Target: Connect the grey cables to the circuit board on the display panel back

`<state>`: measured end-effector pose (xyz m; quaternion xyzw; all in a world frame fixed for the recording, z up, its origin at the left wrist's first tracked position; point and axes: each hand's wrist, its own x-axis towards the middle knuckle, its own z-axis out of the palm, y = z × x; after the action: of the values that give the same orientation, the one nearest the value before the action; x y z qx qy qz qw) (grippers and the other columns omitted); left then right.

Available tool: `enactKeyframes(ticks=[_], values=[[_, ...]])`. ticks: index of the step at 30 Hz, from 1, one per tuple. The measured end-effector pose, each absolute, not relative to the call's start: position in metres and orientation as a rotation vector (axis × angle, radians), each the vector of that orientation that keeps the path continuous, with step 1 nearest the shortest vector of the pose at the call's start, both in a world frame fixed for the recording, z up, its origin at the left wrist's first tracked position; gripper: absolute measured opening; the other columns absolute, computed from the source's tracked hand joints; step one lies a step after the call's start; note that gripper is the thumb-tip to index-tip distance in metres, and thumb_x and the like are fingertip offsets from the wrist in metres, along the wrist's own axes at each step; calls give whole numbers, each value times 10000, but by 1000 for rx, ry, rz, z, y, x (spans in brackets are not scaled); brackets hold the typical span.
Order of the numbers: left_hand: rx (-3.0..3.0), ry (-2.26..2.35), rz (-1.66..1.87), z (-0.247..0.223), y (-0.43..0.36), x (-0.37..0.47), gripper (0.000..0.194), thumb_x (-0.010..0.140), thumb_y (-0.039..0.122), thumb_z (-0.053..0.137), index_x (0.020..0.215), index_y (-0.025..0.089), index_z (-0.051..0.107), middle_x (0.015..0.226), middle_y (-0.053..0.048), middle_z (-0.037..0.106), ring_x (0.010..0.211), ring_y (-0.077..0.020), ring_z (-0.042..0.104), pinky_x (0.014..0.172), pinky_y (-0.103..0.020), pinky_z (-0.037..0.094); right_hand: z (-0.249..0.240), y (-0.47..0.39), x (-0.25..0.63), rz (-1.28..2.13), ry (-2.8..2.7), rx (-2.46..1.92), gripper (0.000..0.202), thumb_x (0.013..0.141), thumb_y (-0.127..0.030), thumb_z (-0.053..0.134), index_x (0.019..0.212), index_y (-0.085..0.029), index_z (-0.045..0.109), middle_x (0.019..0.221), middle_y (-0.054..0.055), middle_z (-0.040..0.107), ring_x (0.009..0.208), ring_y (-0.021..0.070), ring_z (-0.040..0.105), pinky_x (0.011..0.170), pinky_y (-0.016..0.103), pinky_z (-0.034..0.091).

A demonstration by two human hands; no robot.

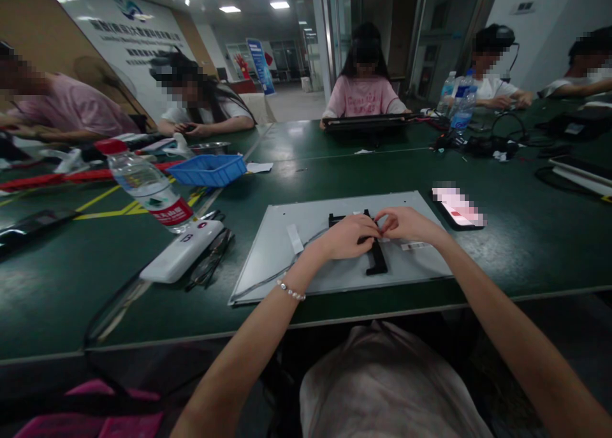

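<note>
A flat grey panel (329,278) lies near the table's front edge, with a black bracket (377,259) on its middle. My left hand (348,237) rests over the bracket, its fingers bent together and covering part of it. Close against it, my right hand (399,224) is closed in a pinch at the bracket's upper part. Whatever lies between the fingertips of either hand is too small or hidden to make out. A thin grey cable and a white strip (295,239) lie on the panel's left half.
Left of the panel are a white power bank (182,253), eyeglasses (209,259), a water bottle (153,189) and a blue tray (210,170). A phone (456,207) lies to its right. Several people sit around the table; one opposite holds a dark panel (366,124).
</note>
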<state>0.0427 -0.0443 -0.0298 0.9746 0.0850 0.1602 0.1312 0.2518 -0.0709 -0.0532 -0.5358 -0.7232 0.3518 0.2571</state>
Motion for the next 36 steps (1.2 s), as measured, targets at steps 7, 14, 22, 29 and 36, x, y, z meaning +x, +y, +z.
enactKeyframes(ticks=[7, 14, 22, 29, 36], values=[[2813, 266, 481, -28, -46, 43, 280, 837, 136, 468, 1024, 158, 675, 1055, -88, 681, 1070, -211, 577, 987, -374, 414, -49, -72, 255, 930, -1943, -1427, 393, 658, -131, 652, 1049, -162, 668, 832, 45, 723, 721, 166, 667, 681, 267, 522], [2860, 589, 525, 8, -48, 24, 310, 882, 177, 429, 1116, 180, 633, 1121, -68, 659, 1062, -190, 585, 962, -360, 434, -42, -74, 258, 837, -1837, -1409, 309, 727, -174, 635, 1033, -169, 672, 903, 66, 709, 755, 165, 663, 600, 243, 505], [2632, 1639, 526, 13, -59, -50, 348, 891, 250, 429, 1190, 180, 591, 1182, -77, 628, 962, -199, 626, 932, -346, 453, -37, -80, 247, 669, -1921, -1345, 250, 767, -181, 598, 1001, -179, 686, 913, 52, 714, 788, 162, 665, 712, 277, 511], [2388, 1913, 245, -17, -24, -80, 405, 754, 145, 531, 1150, 131, 616, 1138, -115, 636, 1049, -226, 593, 917, -290, 449, -36, -84, 236, 599, -2018, -1319, 203, 840, -223, 559, 986, -200, 698, 966, 45, 722, 820, 167, 660, 746, 294, 505], [2314, 1985, 269, -21, -27, -75, 282, 701, 63, 490, 885, 162, 681, 898, -83, 694, 881, -211, 631, 785, -280, 470, -36, -86, 235, 579, -2031, -1310, 197, 851, -214, 551, 977, -199, 702, 966, 47, 723, 831, 168, 662, 749, 294, 511]])
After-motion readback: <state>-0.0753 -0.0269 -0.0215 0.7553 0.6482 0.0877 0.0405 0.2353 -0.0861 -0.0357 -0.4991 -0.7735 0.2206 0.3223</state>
